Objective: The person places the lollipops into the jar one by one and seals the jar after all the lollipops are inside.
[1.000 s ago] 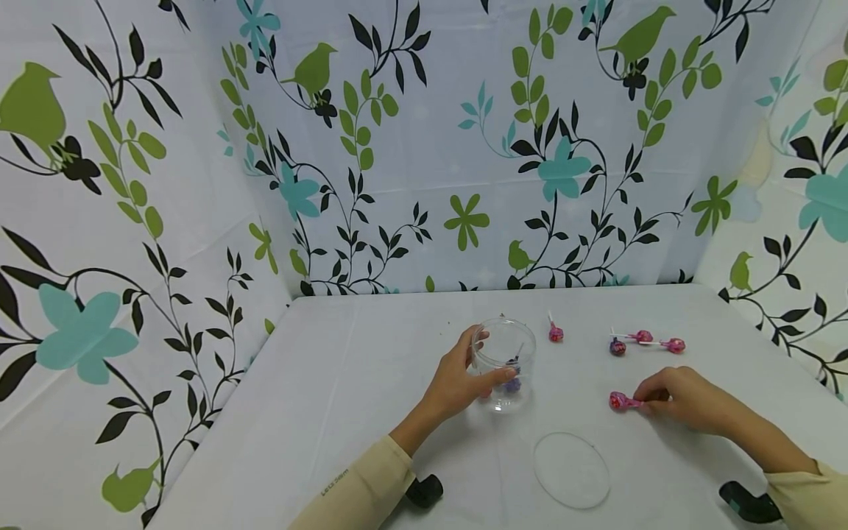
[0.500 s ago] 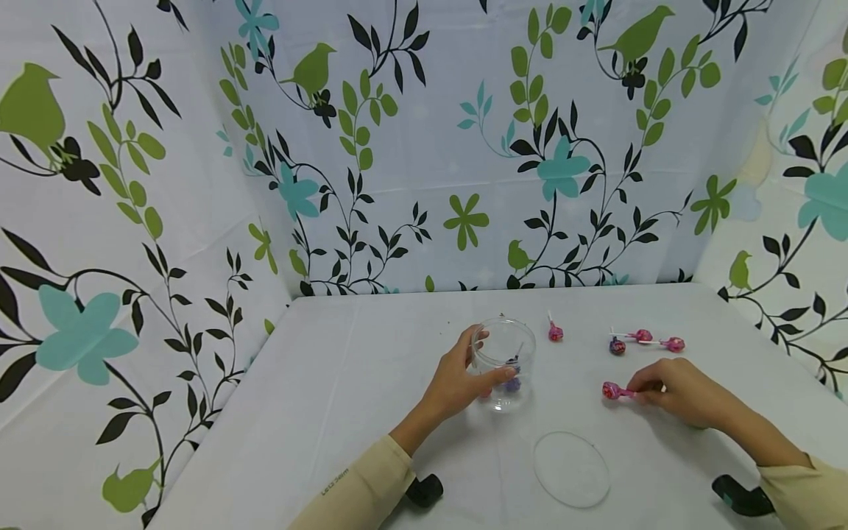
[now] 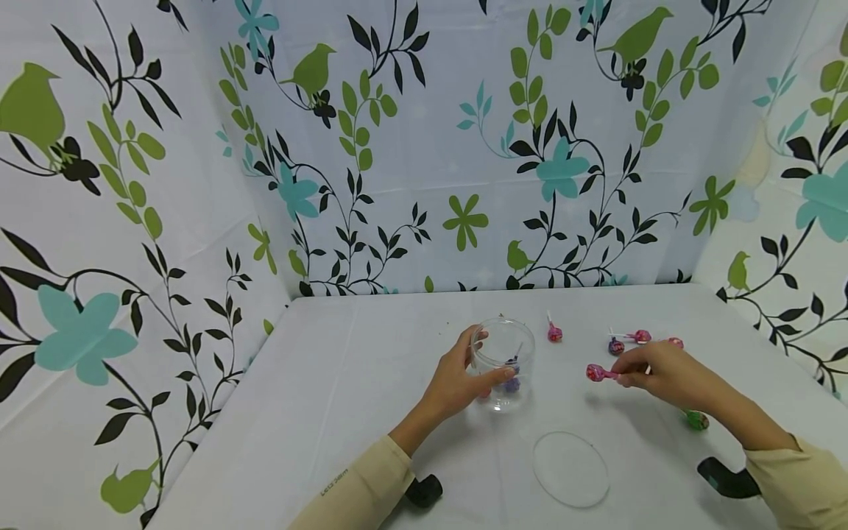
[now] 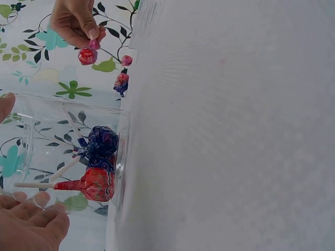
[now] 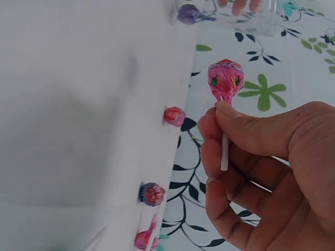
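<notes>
A clear jar [image 3: 495, 350] stands on the white table, and my left hand [image 3: 456, 384] grips its side. Through its wall in the left wrist view, dark blue lollipops [image 4: 102, 148] and a red lollipop [image 4: 99, 184] show at the bottom. To the jar's right, my right hand [image 3: 679, 377] pinches a pink lollipop [image 3: 596, 373] by its stick, just below the wrapped head. The right wrist view has this lollipop [image 5: 226, 79] upright between thumb and fingers, with the stick end pointing into the palm. It is held above the table, apart from the jar.
A pink lollipop [image 3: 554, 334] lies behind the jar's right side. Farther right are a dark purple lollipop [image 3: 616, 346], another pink one [image 3: 640, 336] and one partly behind my hand. A green lollipop [image 3: 696, 420] lies under my right forearm. A clear round lid [image 3: 536, 462] lies in front.
My right hand has lifted the pink lollipop and moved left and away from me, nearer the jar. The green lollipop has come into sight. My left hand and the jar have stayed put.
</notes>
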### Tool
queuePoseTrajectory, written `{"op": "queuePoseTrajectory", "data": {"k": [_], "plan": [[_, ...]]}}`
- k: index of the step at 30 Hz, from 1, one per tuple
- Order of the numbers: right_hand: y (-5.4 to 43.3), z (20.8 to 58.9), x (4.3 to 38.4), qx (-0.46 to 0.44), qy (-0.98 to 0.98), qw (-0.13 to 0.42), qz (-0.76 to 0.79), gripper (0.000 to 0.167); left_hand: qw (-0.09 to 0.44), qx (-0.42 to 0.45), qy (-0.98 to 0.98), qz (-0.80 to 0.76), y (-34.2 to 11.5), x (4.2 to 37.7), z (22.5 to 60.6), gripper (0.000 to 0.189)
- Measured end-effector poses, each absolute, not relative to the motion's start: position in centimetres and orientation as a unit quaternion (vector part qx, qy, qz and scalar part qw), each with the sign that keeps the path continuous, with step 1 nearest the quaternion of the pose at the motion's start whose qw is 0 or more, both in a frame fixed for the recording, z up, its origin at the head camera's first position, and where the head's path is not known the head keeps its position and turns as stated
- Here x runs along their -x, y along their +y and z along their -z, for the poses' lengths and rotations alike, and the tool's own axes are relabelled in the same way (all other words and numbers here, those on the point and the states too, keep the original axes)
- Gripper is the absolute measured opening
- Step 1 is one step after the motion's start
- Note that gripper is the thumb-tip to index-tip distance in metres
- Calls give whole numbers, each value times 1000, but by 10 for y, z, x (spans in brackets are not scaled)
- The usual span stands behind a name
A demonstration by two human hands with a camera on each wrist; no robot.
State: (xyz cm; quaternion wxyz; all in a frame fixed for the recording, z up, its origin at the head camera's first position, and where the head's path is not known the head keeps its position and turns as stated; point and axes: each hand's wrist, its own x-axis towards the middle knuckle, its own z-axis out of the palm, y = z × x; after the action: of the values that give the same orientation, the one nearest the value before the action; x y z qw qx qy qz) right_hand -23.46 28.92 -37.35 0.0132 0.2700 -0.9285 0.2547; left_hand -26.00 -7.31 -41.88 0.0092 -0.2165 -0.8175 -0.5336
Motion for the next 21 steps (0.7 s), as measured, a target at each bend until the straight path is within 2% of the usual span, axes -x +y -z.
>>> {"op": "queuePoseTrajectory", "data": {"k": [5, 21], "plan": [[278, 362, 237, -271, -930, 31, -245, 11, 7, 214, -818, 534, -74, 259, 417, 94], [239, 327, 248, -285, -926, 42, -244, 12, 7, 217, -819, 531, -74, 259, 419, 94]]}}
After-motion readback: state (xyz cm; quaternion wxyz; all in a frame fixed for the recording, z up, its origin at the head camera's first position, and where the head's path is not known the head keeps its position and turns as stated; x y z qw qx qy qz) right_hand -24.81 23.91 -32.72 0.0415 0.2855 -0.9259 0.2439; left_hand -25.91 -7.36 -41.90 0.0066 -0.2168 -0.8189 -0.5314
